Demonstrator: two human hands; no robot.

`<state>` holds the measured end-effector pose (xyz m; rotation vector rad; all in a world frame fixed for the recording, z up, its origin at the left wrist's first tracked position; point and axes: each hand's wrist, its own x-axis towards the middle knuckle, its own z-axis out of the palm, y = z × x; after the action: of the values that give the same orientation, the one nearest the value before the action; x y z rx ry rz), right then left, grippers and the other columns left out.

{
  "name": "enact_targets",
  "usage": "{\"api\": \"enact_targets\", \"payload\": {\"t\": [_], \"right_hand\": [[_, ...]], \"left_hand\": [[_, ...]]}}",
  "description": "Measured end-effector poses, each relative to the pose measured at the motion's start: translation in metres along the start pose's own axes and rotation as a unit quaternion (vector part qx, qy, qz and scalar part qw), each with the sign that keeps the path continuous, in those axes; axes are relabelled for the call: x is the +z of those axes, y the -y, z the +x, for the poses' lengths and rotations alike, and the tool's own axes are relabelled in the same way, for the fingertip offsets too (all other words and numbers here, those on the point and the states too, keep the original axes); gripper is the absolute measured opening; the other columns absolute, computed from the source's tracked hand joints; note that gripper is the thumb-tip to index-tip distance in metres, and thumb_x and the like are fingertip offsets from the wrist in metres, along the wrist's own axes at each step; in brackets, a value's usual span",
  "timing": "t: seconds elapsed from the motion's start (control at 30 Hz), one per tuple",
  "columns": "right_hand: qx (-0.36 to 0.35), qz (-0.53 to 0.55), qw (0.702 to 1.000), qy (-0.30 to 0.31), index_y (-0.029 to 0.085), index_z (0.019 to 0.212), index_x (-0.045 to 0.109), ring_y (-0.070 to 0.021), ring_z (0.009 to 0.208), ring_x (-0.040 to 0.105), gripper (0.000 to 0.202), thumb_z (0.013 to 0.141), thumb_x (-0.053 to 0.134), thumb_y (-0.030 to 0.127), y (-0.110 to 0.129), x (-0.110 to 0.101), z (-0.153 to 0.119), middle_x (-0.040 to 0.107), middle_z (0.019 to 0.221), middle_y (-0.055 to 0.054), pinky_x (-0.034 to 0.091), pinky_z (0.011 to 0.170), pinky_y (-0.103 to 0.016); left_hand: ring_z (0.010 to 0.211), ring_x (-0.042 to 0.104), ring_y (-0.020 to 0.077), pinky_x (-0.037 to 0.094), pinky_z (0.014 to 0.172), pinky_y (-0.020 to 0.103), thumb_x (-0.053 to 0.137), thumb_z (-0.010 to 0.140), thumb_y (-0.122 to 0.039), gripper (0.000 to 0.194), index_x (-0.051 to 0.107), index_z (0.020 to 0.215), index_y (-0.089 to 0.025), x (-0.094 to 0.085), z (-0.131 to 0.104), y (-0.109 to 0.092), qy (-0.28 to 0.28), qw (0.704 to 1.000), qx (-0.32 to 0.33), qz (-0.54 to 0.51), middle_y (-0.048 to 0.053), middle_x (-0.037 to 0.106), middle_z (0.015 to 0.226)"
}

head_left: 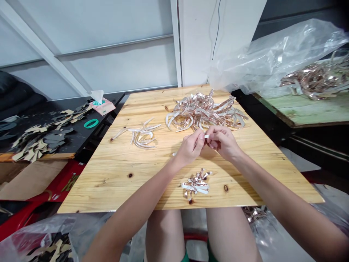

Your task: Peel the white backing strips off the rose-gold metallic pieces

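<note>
My left hand (191, 146) and my right hand (222, 141) meet over the wooden table (109, 182), fingers closed in a pinch. Between their fingertips shows a small white strip (206, 136), gripped from both sides; the rest of it is hidden by the fingers. Just beyond the hands lies a large tangled pile of shiny rose-gold and white strips (204, 109). A smaller bundle of pale strips (143, 135) rests to the left. Nearer my body is a small heap of short shiny pieces (196, 185).
On the black table at left are grey and tan scraps (43, 142), a green ring (91, 123) and a tissue pack (103, 106). At right, a clear plastic bag (286, 51) and more shiny strips (313, 82) lie on a green-topped table (313, 111).
</note>
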<state>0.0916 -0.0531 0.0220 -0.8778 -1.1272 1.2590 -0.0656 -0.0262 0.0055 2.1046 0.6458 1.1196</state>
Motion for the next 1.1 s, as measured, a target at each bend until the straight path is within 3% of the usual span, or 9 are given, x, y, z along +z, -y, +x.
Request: {"api": "enact_targets", "payload": {"t": [0.2,0.33,0.47,0.57,0.7,0.83,1.0,1.1], "right_hand": [[0.063,0.094,0.993,-0.032,0.023,0.054,0.053,-0.0109,0.039,0.031,0.015,0.067,0.06,0.024,0.005,0.005,0.0,0.033,0.042,0.006,0.036,0.044,-0.027],[0.052,0.151,0.987,-0.026,0.024,0.053,0.042,-0.0128,0.042,0.027,0.028,0.073,0.059,0.034,0.007,0.002,0.003,0.024,0.044,0.006,0.041,0.049,-0.03],[0.063,0.173,0.982,-0.045,0.025,0.052,0.039,-0.0125,0.044,0.022,0.031,0.071,0.062,0.036,0.005,-0.004,0.007,0.02,0.045,0.006,0.026,0.04,-0.026],[0.099,0.17,0.979,-0.061,0.024,0.057,0.045,-0.0114,0.043,0.023,0.028,0.073,0.059,0.041,0.001,-0.004,0.008,0.027,0.046,0.006,0.02,0.038,-0.024],[0.096,0.028,0.994,-0.051,0.022,0.063,0.053,-0.0134,0.043,0.039,0.04,0.083,0.049,0.056,-0.002,0.003,0.005,0.046,0.05,0.0,0.027,0.037,-0.025],[-0.034,-0.153,0.987,-0.034,0.02,0.067,0.055,-0.012,0.048,0.046,0.026,0.085,0.062,0.038,-0.005,0.009,-0.001,0.053,0.056,0.002,0.035,0.045,-0.025],[-0.107,-0.243,0.964,-0.01,0.02,0.066,0.053,-0.0114,0.052,0.043,0.025,0.089,0.058,0.028,-0.01,0.008,-0.005,0.049,0.056,0.004,0.034,0.052,-0.026],[-0.126,-0.257,0.958,-0.003,0.02,0.065,0.052,-0.0122,0.057,0.045,0.026,0.09,0.056,0.025,-0.011,0.007,-0.005,0.05,0.058,0.003,0.035,0.056,-0.027]], "left_hand": [[0.062,0.059,0.0141,0.046,0.067,0.029,0.033,0.106,-0.052,0.042,0.046,0.079,-0.022,0.002,0.002,-0.003,-0.024,0.997,-0.032,-0.069,0.0,0.06,0.065],[0.067,0.064,0.0156,0.05,0.071,0.031,0.035,0.104,-0.056,0.043,0.044,0.08,-0.022,0.007,0.005,0.0,-0.051,0.983,-0.049,-0.17,0.001,0.063,0.068],[0.066,0.063,0.0164,0.051,0.067,0.031,0.038,0.103,-0.057,0.043,0.043,0.08,-0.022,0.011,0.008,0.003,-0.087,0.96,-0.069,-0.256,0.001,0.063,0.066],[0.064,0.061,0.0158,0.049,0.066,0.03,0.042,0.102,-0.058,0.043,0.046,0.079,-0.021,0.009,0.008,0.006,-0.103,0.953,-0.088,-0.269,0.001,0.061,0.065],[0.065,0.057,0.0149,0.047,0.069,0.03,0.044,0.102,-0.053,0.041,0.051,0.078,-0.02,0.003,0.006,0.007,-0.106,0.964,-0.074,-0.234,0.0,0.06,0.068],[0.066,0.05,0.0139,0.042,0.067,0.028,0.043,0.103,-0.05,0.044,0.049,0.072,-0.02,-0.001,0.006,0.007,-0.122,0.974,-0.057,-0.184,-0.001,0.051,0.067],[0.069,0.048,0.014,0.041,0.068,0.028,0.047,0.1,-0.056,0.046,0.051,0.073,-0.019,-0.002,0.006,0.009,-0.031,0.988,-0.078,-0.131,-0.001,0.051,0.07],[0.071,0.051,0.0147,0.042,0.071,0.028,0.04,0.102,-0.056,0.048,0.053,0.076,-0.018,0.001,0.006,0.009,0.0,0.986,-0.115,-0.116,0.0,0.055,0.072]]}}
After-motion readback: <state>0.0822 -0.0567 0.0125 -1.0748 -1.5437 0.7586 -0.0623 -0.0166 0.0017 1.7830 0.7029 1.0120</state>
